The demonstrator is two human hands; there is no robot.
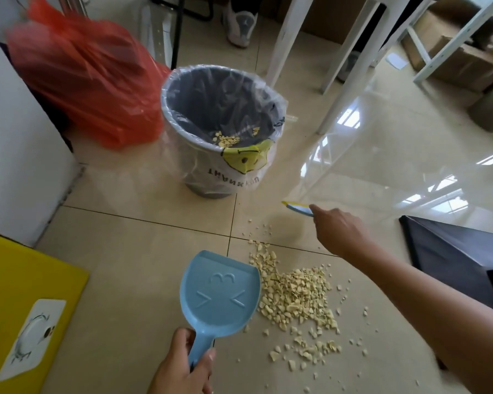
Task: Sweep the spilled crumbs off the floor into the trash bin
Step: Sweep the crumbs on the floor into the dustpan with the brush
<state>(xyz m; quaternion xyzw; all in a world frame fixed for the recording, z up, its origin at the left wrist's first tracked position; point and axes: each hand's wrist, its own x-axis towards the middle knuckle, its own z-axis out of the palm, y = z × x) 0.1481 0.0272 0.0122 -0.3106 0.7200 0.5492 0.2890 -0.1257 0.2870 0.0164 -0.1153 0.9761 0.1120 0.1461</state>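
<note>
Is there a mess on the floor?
Yes. Yellow crumbs lie spilled on the tiles right of the blue dustpan, some scattered further out. A few are already in the bin.

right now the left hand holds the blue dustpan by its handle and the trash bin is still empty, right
Not quite. The left hand does hold the blue dustpan by its handle, but the trash bin is not empty: the head view shows some crumbs already inside.
</note>
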